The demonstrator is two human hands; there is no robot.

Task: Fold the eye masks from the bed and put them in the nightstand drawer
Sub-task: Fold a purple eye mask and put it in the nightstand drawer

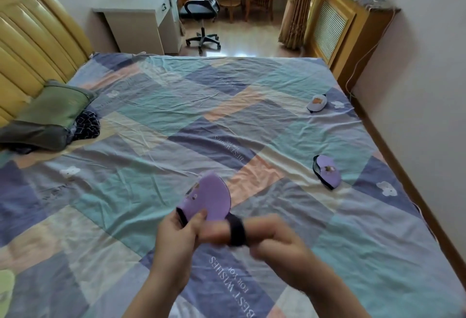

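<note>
Above the bed [227,121], left hand [176,237] fingers pinching folded purple eye mask [211,199], right hand [272,237] fingers looped through its strap [237,229]

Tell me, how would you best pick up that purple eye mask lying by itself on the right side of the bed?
The purple eye mask lies flat on the bedsheet, its black strap showing along the left edge. Probably come from above and pinch across its narrow width near the middle. It is soft and thin, so a grip there should lift both ends evenly.

left hand [176,232] pinches a folded purple mask [209,201]; right hand [272,239] has its black strap [237,229] looped round blurred fingers, above the bed [151,121]
</note>
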